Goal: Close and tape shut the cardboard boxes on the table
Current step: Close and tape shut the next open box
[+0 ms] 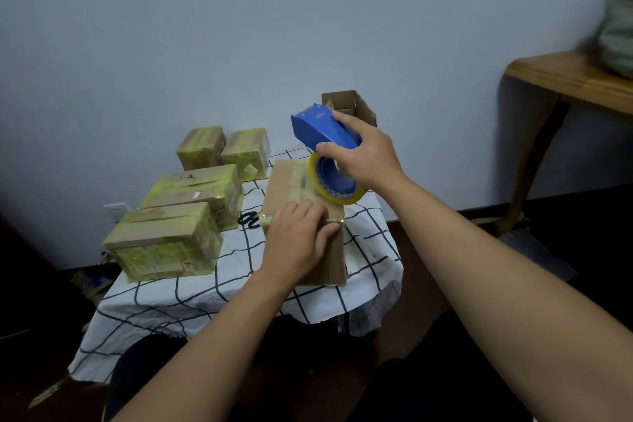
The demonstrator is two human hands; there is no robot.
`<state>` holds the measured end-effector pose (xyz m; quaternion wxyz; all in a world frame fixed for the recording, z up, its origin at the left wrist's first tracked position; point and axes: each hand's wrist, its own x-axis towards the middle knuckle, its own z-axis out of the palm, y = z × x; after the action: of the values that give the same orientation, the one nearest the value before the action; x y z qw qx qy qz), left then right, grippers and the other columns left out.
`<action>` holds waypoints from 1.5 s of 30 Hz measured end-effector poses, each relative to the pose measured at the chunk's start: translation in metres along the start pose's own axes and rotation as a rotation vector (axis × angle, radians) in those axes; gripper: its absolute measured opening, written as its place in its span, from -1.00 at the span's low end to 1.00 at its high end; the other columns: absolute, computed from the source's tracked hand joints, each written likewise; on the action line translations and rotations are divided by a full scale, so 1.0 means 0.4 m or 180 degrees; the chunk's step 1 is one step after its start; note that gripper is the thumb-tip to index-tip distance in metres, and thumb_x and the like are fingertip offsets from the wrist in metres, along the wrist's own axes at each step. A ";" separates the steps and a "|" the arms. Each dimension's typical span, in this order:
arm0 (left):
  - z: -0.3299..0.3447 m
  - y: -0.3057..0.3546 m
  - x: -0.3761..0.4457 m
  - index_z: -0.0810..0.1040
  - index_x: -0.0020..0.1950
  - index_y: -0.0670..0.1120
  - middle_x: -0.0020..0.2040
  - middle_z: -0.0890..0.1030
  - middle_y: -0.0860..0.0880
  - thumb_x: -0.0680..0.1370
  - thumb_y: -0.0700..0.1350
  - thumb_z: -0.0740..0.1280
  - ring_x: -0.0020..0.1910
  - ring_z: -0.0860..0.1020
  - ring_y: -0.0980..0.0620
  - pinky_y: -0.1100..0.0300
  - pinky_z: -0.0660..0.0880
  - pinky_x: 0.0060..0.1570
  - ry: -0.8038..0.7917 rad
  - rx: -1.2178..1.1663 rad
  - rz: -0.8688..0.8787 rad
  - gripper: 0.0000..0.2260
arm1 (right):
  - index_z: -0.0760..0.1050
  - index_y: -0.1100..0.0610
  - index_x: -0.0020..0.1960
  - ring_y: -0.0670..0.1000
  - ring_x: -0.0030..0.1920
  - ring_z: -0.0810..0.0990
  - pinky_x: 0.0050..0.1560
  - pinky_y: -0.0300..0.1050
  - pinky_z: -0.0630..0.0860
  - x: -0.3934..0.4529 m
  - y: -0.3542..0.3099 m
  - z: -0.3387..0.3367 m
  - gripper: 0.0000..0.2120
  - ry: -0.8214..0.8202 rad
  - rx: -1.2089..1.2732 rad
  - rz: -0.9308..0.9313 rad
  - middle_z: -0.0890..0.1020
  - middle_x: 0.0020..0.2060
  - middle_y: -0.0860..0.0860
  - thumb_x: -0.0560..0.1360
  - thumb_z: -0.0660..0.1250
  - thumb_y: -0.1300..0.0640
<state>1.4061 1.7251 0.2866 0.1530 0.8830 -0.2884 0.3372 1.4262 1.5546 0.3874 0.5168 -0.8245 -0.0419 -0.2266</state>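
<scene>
A closed cardboard box [291, 181] lies on the table's right half, with a strip of clear yellowish tape along its top. My left hand [298, 236] presses on the box's near edge, thumb over the tape end at the corner. My right hand [364, 154] grips a blue tape dispenser [322, 130] just above the box's far right side. Its yellowish tape roll [334, 181] hangs beneath the hand, touching the box. An open cardboard box [352, 106] stands behind the dispenser, flaps up.
Several taped boxes sit on the left: two large ones [164, 240] [198, 188] and two small ones [202, 146] [246, 151] at the back. The small table has a white checked cloth [205, 291]. A wooden table [575, 82] stands at right, the wall close behind.
</scene>
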 end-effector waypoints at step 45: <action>-0.073 -0.070 -0.120 0.58 0.21 -0.17 0.17 0.57 -0.07 0.58 -0.04 0.35 0.15 0.51 0.01 0.15 0.49 0.04 0.0423 -0.0284 -0.0962 -0.72 | 0.18 -0.09 0.46 0.12 -0.03 0.52 0.00 0.10 0.51 0.019 -0.046 0.014 -0.41 -0.0644 -0.1799 -0.0380 0.42 0.05 0.00 0.53 0.22 -0.30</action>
<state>1.3795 1.7803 0.2727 0.2598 0.8844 -0.1562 0.3549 1.4291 1.5667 0.4039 0.2460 -0.9501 -0.0768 -0.1761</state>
